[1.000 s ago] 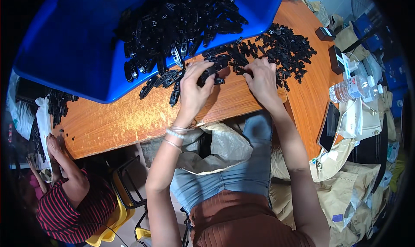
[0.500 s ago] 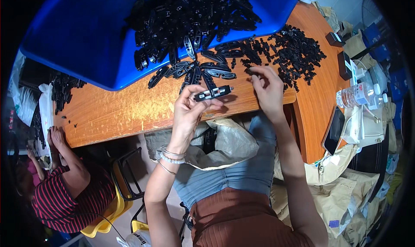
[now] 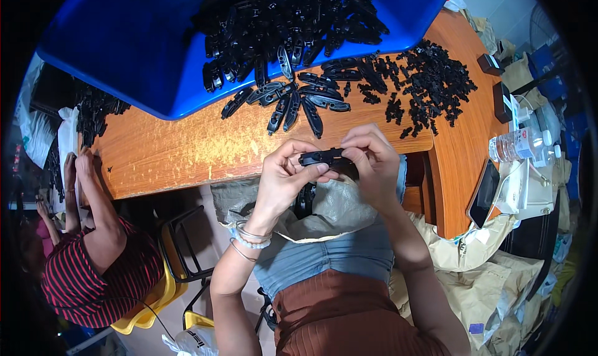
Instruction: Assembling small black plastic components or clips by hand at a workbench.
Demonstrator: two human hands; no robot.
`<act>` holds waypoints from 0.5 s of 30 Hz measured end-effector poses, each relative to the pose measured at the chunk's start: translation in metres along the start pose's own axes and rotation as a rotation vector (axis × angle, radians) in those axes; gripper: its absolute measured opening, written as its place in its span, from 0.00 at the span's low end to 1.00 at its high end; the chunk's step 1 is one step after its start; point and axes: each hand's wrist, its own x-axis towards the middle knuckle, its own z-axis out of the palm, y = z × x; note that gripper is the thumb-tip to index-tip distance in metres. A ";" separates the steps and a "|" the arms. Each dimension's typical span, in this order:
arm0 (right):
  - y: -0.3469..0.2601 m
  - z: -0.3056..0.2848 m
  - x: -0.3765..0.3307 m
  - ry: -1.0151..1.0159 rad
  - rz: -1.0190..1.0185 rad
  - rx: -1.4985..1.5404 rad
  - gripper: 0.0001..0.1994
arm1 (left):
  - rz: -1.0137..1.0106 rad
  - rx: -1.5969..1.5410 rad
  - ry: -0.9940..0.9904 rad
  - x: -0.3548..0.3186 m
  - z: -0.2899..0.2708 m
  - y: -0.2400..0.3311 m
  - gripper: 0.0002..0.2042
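Both my hands hold one long black plastic part [image 3: 321, 157] above my lap, just off the wooden table's [image 3: 187, 147] near edge. My left hand [image 3: 283, 175] grips its left end, and my right hand [image 3: 370, 163] pinches its right end with fingers curled over it. A row of similar long black parts [image 3: 293, 100] lies on the table in front of me. A heap of small black pieces [image 3: 430, 85] sits to the right. A blue tub [image 3: 124, 44] at the back holds many more black parts [image 3: 286, 26].
An open woven sack [image 3: 330, 209] rests on my lap under my hands. A person in a striped shirt [image 3: 93, 269] sits at the left on a yellow chair. A water bottle [image 3: 520, 145], a dark phone [image 3: 484, 193] and small boxes stand at the right.
My hands left the pile on the table and came back toward my lap. A long black part was picked up, and both hands now hold it.
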 end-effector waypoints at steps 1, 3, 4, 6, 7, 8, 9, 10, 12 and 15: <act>0.000 0.001 -0.001 -0.002 0.000 0.001 0.03 | -0.011 -0.023 -0.010 -0.001 0.000 0.001 0.10; 0.004 0.000 -0.002 -0.061 -0.032 -0.109 0.04 | -0.019 -0.046 -0.019 -0.003 0.000 0.001 0.10; 0.006 -0.001 -0.003 -0.062 -0.035 -0.110 0.04 | -0.010 -0.066 -0.017 -0.004 0.000 -0.001 0.10; 0.010 -0.003 -0.005 -0.053 -0.307 -0.367 0.03 | 0.002 -0.085 -0.013 -0.005 0.001 -0.002 0.10; 0.011 -0.005 -0.005 -0.055 -0.310 -0.365 0.03 | -0.012 -0.092 0.011 -0.005 0.003 -0.002 0.10; 0.012 -0.007 -0.004 -0.089 -0.427 -0.412 0.05 | -0.027 -0.100 0.036 -0.005 0.003 -0.002 0.10; 0.010 -0.006 -0.004 -0.124 -0.542 -0.460 0.07 | -0.028 -0.101 0.037 -0.006 0.002 -0.005 0.10; 0.006 -0.004 -0.006 -0.125 -0.541 -0.460 0.07 | -0.020 -0.030 0.036 -0.007 -0.001 -0.010 0.09; -0.006 0.000 -0.014 -0.148 -0.105 -0.207 0.12 | -0.013 0.041 0.034 -0.011 -0.003 -0.014 0.08; 0.006 -0.014 -0.030 -0.355 0.345 -0.059 0.15 | 0.021 0.182 0.013 -0.017 -0.003 -0.017 0.08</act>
